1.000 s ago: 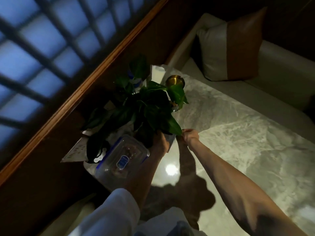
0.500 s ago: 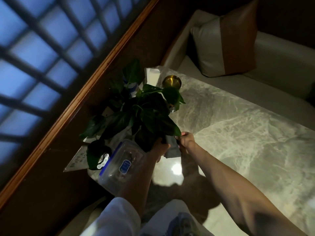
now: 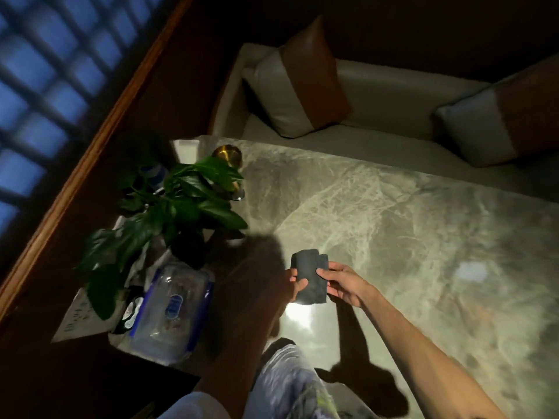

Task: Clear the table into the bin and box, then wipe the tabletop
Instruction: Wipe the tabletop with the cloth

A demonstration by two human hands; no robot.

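We pinch the folded cloth between left hand and right hand, above the table, its bare marble spreading rightward.

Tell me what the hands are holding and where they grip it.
Both hands hold a folded dark cloth above the marble table: left hand at its left edge, right hand at its right edge.

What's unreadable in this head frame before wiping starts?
- Plant pot: head view, hidden by the plant's leaves and shadow.
- Label on the clear lidded container: too small and blurred to read.
- Left hand: mostly in shadow behind the grey cloth; its grip is unclear.
- Paper sheet: print is too dim.
- Bin and box: not in view.
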